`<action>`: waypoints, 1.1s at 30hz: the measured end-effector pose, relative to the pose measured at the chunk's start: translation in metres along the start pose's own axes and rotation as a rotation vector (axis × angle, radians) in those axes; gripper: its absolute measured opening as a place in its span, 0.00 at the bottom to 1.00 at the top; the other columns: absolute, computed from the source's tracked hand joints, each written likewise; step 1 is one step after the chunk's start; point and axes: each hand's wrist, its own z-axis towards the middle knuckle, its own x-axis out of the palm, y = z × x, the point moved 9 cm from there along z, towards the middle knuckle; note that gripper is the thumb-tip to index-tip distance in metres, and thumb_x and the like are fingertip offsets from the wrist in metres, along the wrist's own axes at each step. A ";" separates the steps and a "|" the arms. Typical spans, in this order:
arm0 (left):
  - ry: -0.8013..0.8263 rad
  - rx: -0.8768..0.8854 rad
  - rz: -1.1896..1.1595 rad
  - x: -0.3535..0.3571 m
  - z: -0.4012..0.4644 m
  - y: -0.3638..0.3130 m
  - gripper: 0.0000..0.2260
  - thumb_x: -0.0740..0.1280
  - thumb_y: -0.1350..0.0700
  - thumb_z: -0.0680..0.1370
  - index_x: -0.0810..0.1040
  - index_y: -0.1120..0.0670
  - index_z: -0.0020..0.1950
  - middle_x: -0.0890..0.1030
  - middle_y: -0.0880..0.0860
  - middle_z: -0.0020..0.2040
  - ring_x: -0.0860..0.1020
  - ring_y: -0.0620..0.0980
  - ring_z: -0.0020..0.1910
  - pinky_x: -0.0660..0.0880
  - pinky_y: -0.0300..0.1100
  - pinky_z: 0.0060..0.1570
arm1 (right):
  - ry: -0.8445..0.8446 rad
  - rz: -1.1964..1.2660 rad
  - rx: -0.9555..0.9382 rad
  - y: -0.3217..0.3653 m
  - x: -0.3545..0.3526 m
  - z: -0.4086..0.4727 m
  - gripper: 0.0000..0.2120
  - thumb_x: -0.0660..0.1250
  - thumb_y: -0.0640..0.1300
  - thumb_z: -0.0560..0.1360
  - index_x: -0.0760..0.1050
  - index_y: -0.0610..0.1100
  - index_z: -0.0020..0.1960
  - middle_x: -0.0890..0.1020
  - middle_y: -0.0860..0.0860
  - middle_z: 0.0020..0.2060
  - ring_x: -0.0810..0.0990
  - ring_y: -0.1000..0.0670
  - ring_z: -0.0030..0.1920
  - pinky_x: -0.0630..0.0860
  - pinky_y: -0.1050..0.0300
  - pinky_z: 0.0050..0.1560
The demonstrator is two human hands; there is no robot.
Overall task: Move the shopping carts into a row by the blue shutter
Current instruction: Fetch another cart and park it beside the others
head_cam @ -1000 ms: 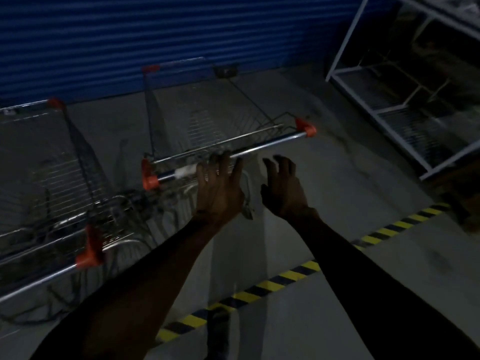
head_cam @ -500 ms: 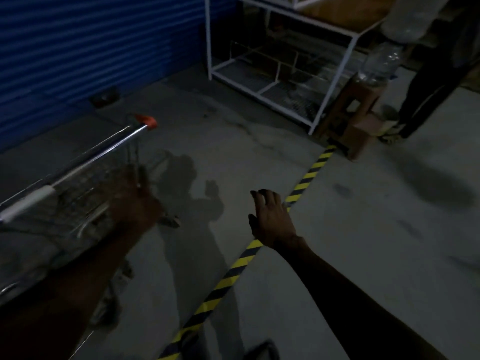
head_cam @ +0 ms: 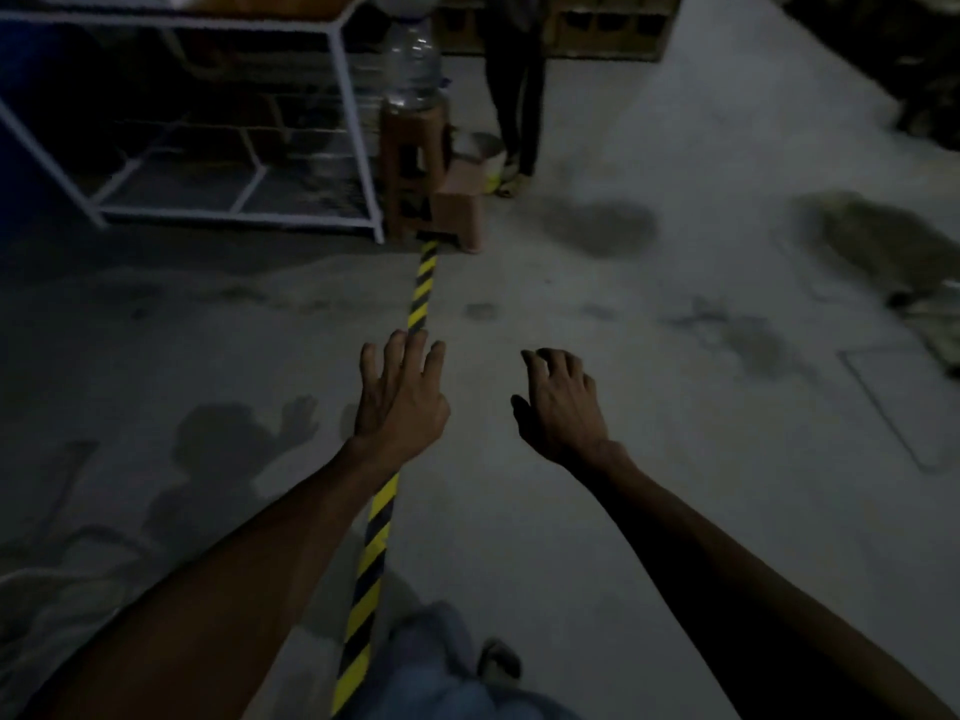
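No shopping cart shows in the head view now, and only a dark blue sliver of the shutter appears at the far left behind the rack. My left hand is stretched out in front of me over the striped floor tape, fingers spread and holding nothing. My right hand hovers beside it to the right, fingers loosely bent and empty.
Yellow-and-black tape runs across the concrete floor away from me. A white wire rack stands at the back left. Beside it a brown stool carries a water bottle. A person's legs stand behind it.
My view has swung right, away from the shutter and the carts, which have left the frame. My left hand has let go of the cart handle; both hands now hang free over the floor.
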 end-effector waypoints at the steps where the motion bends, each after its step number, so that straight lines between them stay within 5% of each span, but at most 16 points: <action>1: -0.001 0.058 -0.001 0.000 0.014 -0.020 0.30 0.67 0.49 0.72 0.68 0.58 0.72 0.68 0.61 0.71 0.64 0.64 0.70 0.56 0.67 0.67 | -0.005 0.000 0.053 -0.022 -0.003 -0.003 0.30 0.63 0.54 0.77 0.59 0.42 0.74 0.65 0.41 0.70 0.62 0.39 0.69 0.67 0.40 0.63; 21: -0.051 0.899 -0.113 -0.001 0.260 -0.366 0.27 0.68 0.48 0.71 0.72 0.55 0.68 0.72 0.58 0.68 0.67 0.60 0.68 0.60 0.63 0.65 | -0.162 -0.013 1.024 -0.355 -0.084 -0.083 0.29 0.60 0.54 0.79 0.59 0.42 0.75 0.68 0.41 0.68 0.66 0.39 0.66 0.70 0.42 0.60; 33: -0.081 1.192 -0.107 -0.010 0.343 -0.592 0.26 0.67 0.48 0.72 0.72 0.54 0.69 0.71 0.57 0.69 0.66 0.60 0.69 0.58 0.62 0.65 | -0.257 -0.016 1.307 -0.525 -0.111 -0.118 0.27 0.60 0.54 0.79 0.61 0.42 0.74 0.71 0.41 0.65 0.68 0.39 0.64 0.71 0.43 0.58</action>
